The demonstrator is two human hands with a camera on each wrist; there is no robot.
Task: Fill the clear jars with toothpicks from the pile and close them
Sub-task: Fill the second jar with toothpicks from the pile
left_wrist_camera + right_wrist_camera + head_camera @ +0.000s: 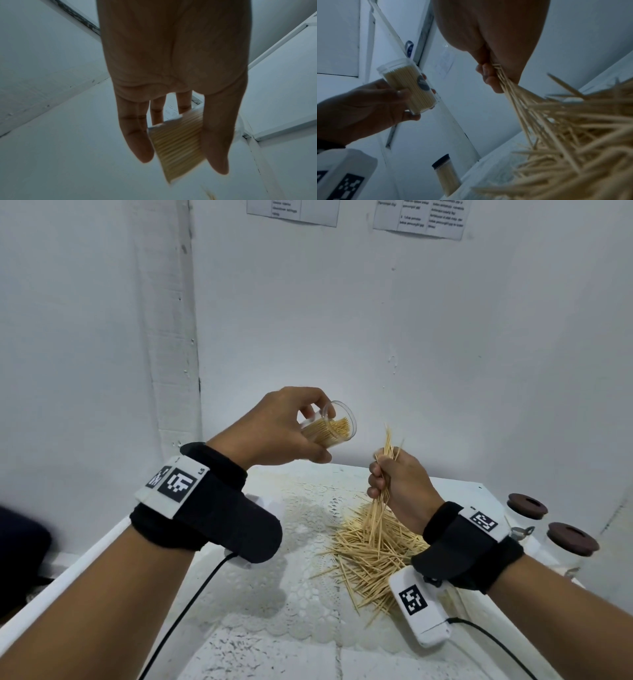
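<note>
The filling step is in hand: the left hand [284, 428] has its grip wrapped round a clear jar [330, 426], held up off the counter [239, 642] and tipped so its open mouth faces the right hand [399, 484], and the jar already looks nearly full of toothpicks standing in a tight pack. The right hand's grip is clenched on a bunch of toothpicks [385, 474] drawn up from the pile [373, 553], their lower ends hanging down to the heap and their upper ends fanning out above the fist. The next move, as I judge it, calls for squaring that loose bunch so the sticks lie parallel, then bringing it across to the jar mouth and sliding it in along the sticks already there; a splayed bunch would likely catch on the rim or scatter. No cap for this jar shows in any view. Two capped jars [548, 529] stand at the counter's right edge, just beyond the right wrist, so a wide swing that way could knock them. The air between the two hands is open, the wall stands close behind, and the counter's left edge lies under the left forearm
</note>
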